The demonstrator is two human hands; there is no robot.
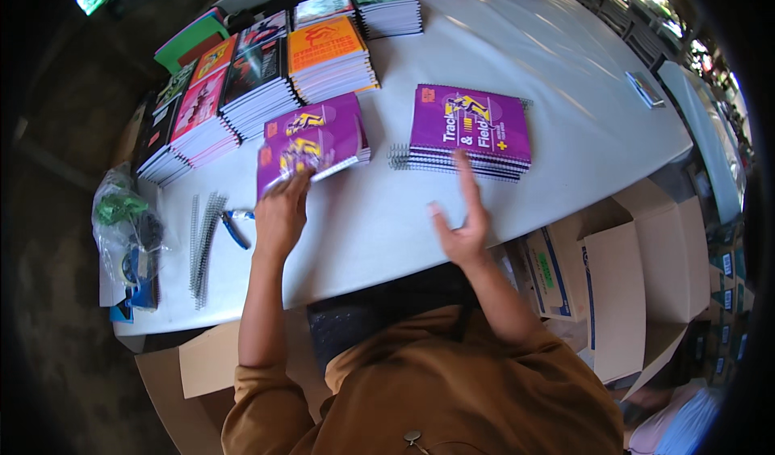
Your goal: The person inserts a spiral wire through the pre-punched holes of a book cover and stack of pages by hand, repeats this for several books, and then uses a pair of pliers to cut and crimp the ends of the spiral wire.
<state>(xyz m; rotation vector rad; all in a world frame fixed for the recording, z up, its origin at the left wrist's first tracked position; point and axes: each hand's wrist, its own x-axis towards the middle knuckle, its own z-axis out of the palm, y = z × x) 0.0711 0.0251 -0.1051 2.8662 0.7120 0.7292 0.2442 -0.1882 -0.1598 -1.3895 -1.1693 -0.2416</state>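
Note:
My left hand (282, 213) has its fingers closed on the near edge of a purple booklet (278, 158), blurred by motion. That booklet lies over a short stack of matching purple booklets (349, 114). To the right is a neat pile of spiral-bound purple booklets (470, 128), their coils sticking out at the sides. My right hand (468, 233) is just in front of this pile, fingers spread, holding nothing. Left of my left hand are blue-handled pliers (236, 229) and a bundle of loose wire-like spiral coils (206, 249).
Stacks of orange (327, 47), black (257, 79) and pink booklets (202, 108) fill the table's far left. A plastic bag (125, 213) and a blue tape dispenser (144, 281) sit at the left edge. Open cardboard boxes (617, 301) stand below the white table (565, 67).

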